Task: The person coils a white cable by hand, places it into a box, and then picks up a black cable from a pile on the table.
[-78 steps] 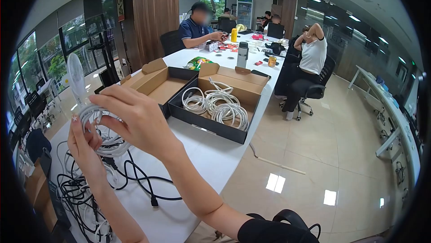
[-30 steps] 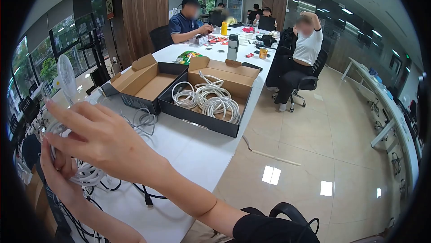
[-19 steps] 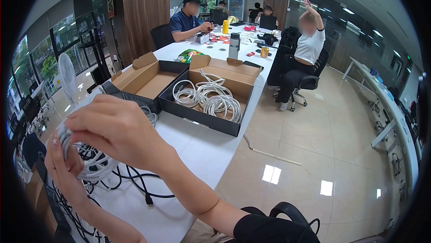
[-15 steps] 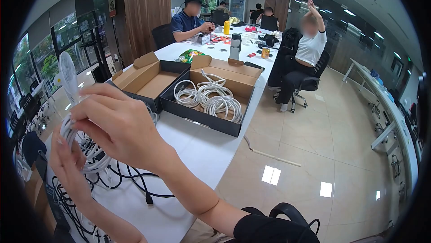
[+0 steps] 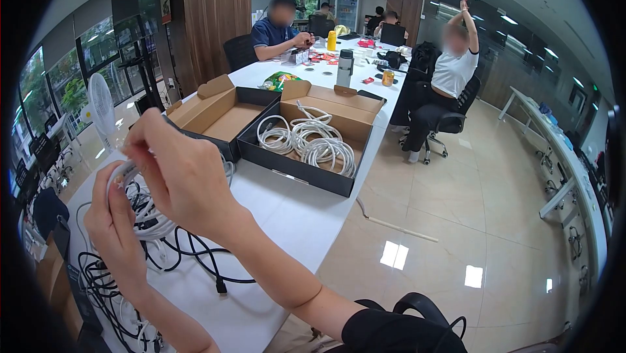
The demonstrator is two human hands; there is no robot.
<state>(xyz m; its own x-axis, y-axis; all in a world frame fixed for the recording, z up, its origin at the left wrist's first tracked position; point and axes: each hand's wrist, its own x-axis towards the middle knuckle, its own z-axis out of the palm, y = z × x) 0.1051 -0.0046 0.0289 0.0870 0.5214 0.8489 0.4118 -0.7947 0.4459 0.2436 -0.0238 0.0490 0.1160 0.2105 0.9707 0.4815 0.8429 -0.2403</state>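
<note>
My left hand (image 5: 120,235) is closed around a looped white cable (image 5: 122,171), held up over the left part of the table. Just above it, my right hand (image 5: 186,173) has its fingertips pinched together at the top of that same cable; the fingertips are slightly blurred and partly hide what they grip. Below both hands lies a tangle of white cables (image 5: 151,221) and black cables (image 5: 207,256). Beyond them, a black cardboard box (image 5: 297,180) with its lid raised holds several coiled white cables (image 5: 326,151).
A second lidded box (image 5: 228,124) stands open, left of the first. Farther along the white table (image 5: 280,206) are a grey thermos (image 5: 344,69), a yellow bottle (image 5: 332,41) and a can (image 5: 388,78). People sit around it, one with raised arms. A white fan (image 5: 100,102) stands left.
My right hand has shifted slightly downward, and its wrist is raised more. My left hand has moved a little right and up, bringing the looped cable along. The view has turned slightly left.
</note>
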